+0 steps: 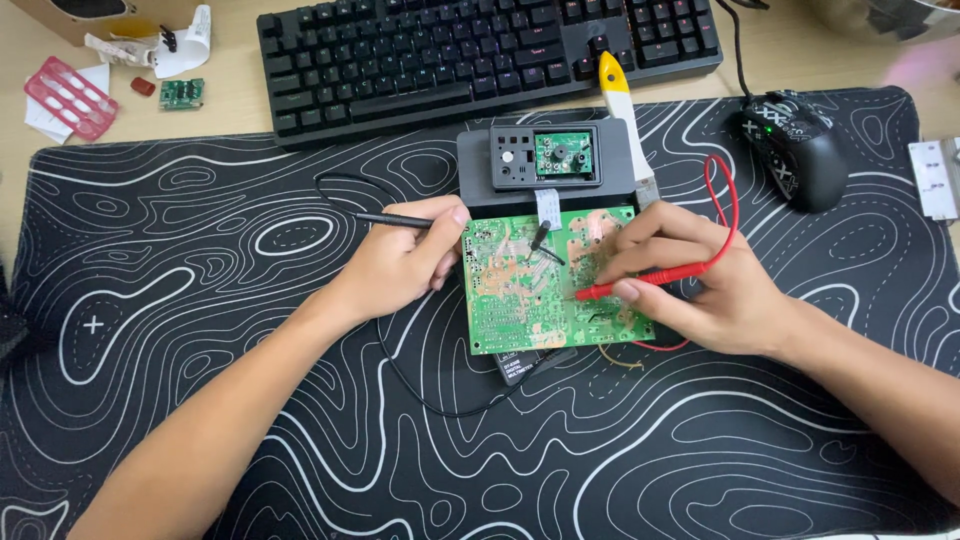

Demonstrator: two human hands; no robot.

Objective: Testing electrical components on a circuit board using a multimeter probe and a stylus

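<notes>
Probing step: left hand [400,265] pinches a thin black test probe [392,219], right hand [700,285] pinches a red test probe [650,282], tips on the green printed circuit board [515,300]. Moving to another point likely demands steady tips.

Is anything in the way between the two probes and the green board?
Nothing visible. The left hand holds the black probe at the green circuit board, and the right hand holds the red probe with its tip on it.

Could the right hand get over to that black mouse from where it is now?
Probably yes. The right hand holds a red probe on the green circuit board; the mouse sits just beyond it on the mat, nothing between them but the red lead.
</notes>
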